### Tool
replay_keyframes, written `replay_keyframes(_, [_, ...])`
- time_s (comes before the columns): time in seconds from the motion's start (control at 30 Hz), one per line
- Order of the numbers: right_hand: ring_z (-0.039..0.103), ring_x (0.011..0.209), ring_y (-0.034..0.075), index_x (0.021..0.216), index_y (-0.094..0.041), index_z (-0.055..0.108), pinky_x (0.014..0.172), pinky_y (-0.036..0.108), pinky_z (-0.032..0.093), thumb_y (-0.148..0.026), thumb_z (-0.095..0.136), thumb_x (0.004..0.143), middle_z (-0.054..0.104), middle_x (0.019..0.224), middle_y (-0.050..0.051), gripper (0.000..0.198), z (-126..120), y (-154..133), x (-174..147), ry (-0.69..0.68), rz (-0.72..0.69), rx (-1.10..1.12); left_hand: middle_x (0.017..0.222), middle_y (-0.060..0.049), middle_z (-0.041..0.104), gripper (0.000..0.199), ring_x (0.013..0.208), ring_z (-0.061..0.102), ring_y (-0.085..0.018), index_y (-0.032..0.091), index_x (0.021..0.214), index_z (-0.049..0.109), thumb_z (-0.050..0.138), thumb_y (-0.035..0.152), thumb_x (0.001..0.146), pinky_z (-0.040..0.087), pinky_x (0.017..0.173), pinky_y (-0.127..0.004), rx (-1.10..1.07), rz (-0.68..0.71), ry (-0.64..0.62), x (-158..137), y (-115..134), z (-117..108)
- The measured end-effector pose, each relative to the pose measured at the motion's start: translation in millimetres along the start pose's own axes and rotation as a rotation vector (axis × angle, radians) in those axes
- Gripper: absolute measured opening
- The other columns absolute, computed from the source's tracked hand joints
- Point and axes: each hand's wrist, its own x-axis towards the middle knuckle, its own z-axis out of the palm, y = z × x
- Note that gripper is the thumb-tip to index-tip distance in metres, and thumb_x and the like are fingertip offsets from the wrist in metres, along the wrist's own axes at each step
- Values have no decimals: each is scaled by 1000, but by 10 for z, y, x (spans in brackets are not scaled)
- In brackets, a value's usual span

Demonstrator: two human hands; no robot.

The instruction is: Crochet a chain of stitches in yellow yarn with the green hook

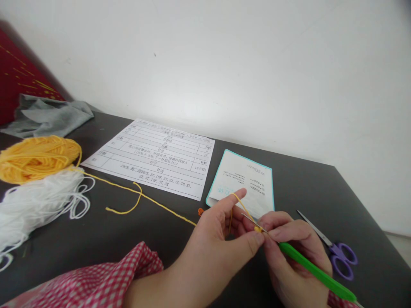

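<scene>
My left hand (221, 239) pinches a small piece of yellow crochet (258, 229) between thumb and fingers. Yellow yarn (167, 208) runs from the yellow skein (38, 158) across the table to this hand and over its raised index finger. My right hand (295, 252) is closed around a crochet hook (316, 270) with a green handle. The hook's metal shaft passes at the yellow stitches, its tip pointing up and left. Both hands meet at the small piece, and part of it is hidden by the fingers.
A printed pattern sheet (154, 158) lies behind my hands, beside a blue-edged card packet (224, 171). Purple-handled scissors (342, 256) rest at the right. On the left are a white yarn skein (45, 203), a grey translucent bag (58, 115) and a red item (22, 77). A white wall (224, 64) stands behind.
</scene>
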Motion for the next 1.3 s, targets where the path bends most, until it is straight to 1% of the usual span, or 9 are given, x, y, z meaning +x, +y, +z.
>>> replay_keyframes(0.2, [67,80,11,85,-22,67,71,18,59,-6,68,86,67,87,1,16,7,11,-2,-10,-30,-63,76,6,61,69,73,54,-10,13,129,56,74,15,63,44,77,-29,-3,16,77,-19,-44,9])
replay_keyframes(0.4, [68,83,10,90,-23,69,75,15,58,-4,67,87,68,90,0,19,-19,-1,1,-60,-34,-63,70,8,62,65,68,54,-8,12,122,59,72,12,58,44,73,-26,-42,-8,131,-1,6,33])
replay_keyframes(0.5, [67,91,15,102,-23,73,80,21,58,-14,64,92,71,96,3,16,-102,0,-12,-148,-43,-81,69,8,62,65,66,56,-8,13,125,58,70,11,61,46,70,-25,-27,80,149,19,-43,14])
replay_keyframes(0.57, [67,95,20,111,-22,74,78,28,59,-23,58,97,72,99,7,21,-152,-1,-12,-192,-54,-71,70,8,61,66,66,58,-8,16,129,57,69,10,64,47,69,-25,5,160,179,23,-85,-4])
replay_keyframes(0.73, [66,85,21,108,-21,78,71,32,56,-33,54,100,76,87,6,28,-150,-58,71,-151,-69,23,71,9,60,68,63,56,-6,20,132,59,69,6,67,46,62,-20,94,250,229,20,-94,-9])
replay_keyframes(1.0, [67,73,14,91,-21,80,72,24,56,-42,55,100,75,74,1,34,-109,-69,196,-93,170,256,69,8,60,69,57,52,-4,20,133,59,69,6,66,45,58,-18,155,287,241,10,-35,8])
replay_keyframes(1.1, [65,71,13,88,-21,79,71,23,55,-41,54,100,73,71,0,34,-110,-54,218,-115,209,321,69,8,60,69,56,52,-5,19,133,59,68,6,66,45,58,-18,164,277,230,17,-43,7])
replay_keyframes(1.2, [63,70,14,89,-22,79,70,26,54,-40,51,101,74,71,0,35,-146,-50,240,-143,151,287,69,8,60,69,56,52,-5,18,133,58,68,7,65,45,57,-19,178,271,223,24,-41,4])
replay_keyframes(1.3, [63,70,19,94,-22,79,68,33,53,-37,48,102,76,75,3,36,-238,-52,255,-209,12,175,70,8,60,72,55,49,-5,17,135,56,67,6,65,45,56,-20,232,254,207,16,-21,-2])
